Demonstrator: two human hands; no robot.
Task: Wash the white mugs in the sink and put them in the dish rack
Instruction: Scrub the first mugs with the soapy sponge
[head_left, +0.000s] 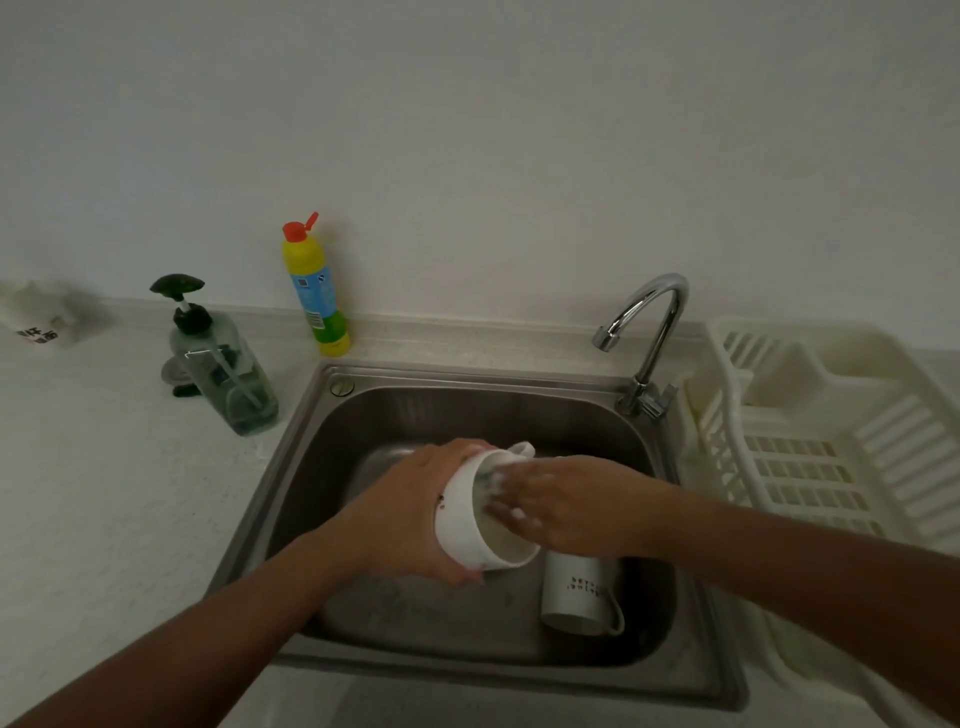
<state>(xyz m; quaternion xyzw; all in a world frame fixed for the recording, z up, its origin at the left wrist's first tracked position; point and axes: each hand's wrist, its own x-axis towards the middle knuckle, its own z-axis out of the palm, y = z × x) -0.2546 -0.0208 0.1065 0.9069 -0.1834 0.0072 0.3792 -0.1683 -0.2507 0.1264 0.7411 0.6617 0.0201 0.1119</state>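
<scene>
The left grip (405, 514) is holding the tilted mug (462, 525) over the sink (467, 415); the right grip (571, 509) is pinching a sponge (487, 480) inside. Best circling the whole wall, bracing firmly.

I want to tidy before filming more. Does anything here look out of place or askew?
Yes. The yellow bottle behind the sink has its red cap flipped open, so it could leak if knocked. The second mug lies on its side in the sink, probably just waiting for washing.
</scene>
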